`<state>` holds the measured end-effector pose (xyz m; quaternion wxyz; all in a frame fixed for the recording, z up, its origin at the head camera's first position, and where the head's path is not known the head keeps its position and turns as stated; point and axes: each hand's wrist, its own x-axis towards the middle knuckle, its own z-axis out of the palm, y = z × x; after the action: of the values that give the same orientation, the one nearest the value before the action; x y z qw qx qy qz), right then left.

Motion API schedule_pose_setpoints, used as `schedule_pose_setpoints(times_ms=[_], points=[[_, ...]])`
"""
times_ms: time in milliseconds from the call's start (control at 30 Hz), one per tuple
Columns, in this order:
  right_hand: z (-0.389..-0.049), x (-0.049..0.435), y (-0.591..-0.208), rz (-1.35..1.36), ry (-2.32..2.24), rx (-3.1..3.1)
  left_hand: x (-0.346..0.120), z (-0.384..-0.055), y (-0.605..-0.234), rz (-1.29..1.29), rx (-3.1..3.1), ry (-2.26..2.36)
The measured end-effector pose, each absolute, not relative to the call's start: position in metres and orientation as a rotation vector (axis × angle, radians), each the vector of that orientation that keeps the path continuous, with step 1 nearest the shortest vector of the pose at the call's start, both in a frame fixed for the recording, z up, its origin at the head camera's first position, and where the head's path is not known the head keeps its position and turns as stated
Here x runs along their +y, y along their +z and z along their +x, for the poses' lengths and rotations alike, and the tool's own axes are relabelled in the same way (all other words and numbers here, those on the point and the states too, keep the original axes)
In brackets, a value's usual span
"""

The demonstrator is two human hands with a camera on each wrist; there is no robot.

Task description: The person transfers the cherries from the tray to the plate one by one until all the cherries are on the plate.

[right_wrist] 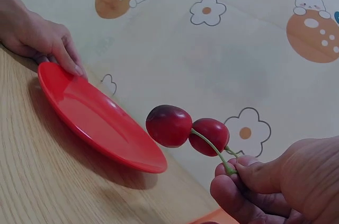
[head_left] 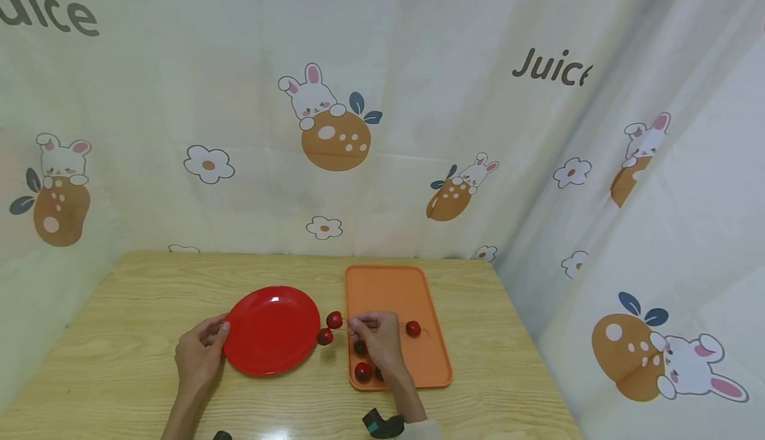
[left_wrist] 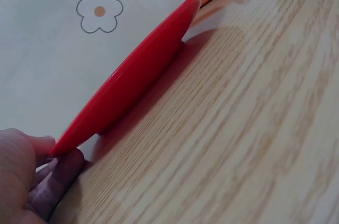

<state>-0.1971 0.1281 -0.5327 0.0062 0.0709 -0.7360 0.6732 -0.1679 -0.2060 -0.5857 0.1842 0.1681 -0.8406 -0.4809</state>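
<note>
My left hand [head_left: 200,354] pinches the left rim of a red plate [head_left: 271,330], thumb on top and fingers beneath, as the left wrist view shows. Between thumb and fingertips my right hand [head_left: 378,340] holds the joined green stems of a pair of cherries [right_wrist: 169,126]. The two dark red fruits hang out toward the plate, just off its right edge in the head view. Under and around the right hand lies an orange tray [head_left: 382,287] with more cherries, including one at its right [head_left: 413,328] and one near its front corner [head_left: 362,371]; the hand partly covers others.
The plate and tray lie side by side on a wood-grain table [head_left: 149,287]. Behind and to the right hangs a pale curtain [head_left: 239,95] printed with rabbits, fruit and flowers. A dark wrist strap [head_left: 382,423] is on the right forearm.
</note>
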Motion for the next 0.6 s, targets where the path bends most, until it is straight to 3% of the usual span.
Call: schedule_pose_setpoints(times_ms=[600], points=[[-0.197, 0.105, -0.534, 0.207, 2.162, -2.33, -0.208, -0.169, -0.589, 0.465, -2.374, -1.356]])
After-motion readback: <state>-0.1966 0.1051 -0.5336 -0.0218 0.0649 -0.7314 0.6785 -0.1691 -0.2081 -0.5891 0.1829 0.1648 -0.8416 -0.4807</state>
